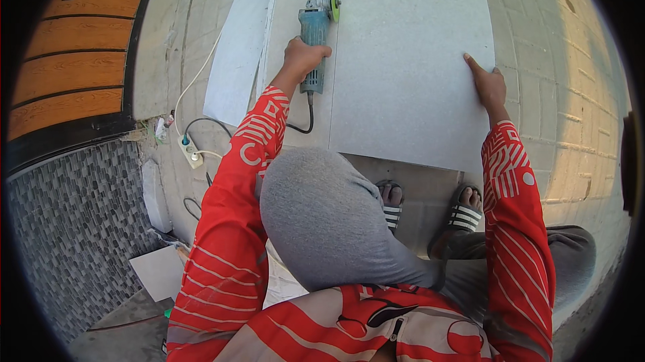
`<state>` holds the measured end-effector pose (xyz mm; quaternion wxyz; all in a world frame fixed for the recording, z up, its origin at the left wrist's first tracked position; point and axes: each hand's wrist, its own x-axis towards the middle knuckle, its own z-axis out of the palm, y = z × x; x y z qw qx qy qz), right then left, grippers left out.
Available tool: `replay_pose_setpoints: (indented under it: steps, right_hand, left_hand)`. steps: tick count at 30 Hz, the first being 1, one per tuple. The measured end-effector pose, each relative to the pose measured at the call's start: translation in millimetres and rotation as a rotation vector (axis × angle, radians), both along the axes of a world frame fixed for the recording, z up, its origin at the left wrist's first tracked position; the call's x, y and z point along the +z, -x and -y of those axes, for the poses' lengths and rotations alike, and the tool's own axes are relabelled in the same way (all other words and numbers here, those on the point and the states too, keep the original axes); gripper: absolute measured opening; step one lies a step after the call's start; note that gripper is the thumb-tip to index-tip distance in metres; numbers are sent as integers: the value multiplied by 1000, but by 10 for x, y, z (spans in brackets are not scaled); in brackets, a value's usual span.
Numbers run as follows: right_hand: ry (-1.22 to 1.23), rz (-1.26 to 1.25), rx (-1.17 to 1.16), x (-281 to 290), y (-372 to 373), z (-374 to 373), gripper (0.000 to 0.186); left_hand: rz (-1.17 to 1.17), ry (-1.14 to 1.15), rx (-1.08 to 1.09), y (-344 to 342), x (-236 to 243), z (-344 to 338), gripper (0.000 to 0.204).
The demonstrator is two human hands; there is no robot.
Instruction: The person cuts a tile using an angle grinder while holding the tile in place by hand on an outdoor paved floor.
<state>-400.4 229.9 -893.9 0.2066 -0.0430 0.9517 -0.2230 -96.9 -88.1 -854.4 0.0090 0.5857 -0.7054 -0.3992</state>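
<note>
A teal angle grinder lies along the left part of a large pale grey tile. My left hand is wrapped round its body. Its thin green disc stands upright at the far end, close to a straight line running down the tile. Whether the disc touches the surface I cannot tell. My right hand grips the tile's right edge, thumb on top and fingers partly hidden over the side. A black cord leaves the grinder's near end and bends left.
White tile strips lie left of the large tile. A white extension socket with plugs and a white cable is on the paving farther left. An orange slatted panel borders the left. My sandalled feet are just below the tile.
</note>
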Motion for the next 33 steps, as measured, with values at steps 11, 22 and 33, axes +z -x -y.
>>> replay_pose_setpoints:
  steps: [11, 22, 33]
  right_hand:
    - [-5, -11, 10, -18, 25, -21, 120]
    - [7, 22, 25, -17, 46, -32, 120]
    - [13, 8, 27, -14, 37, -45, 120]
  left_hand:
    - [-18, 22, 17, -27, -25, -49, 58]
    - [-33, 5, 4, -95, 4, -100, 64]
    - [-35, 5, -18, -198, 48, -213, 61]
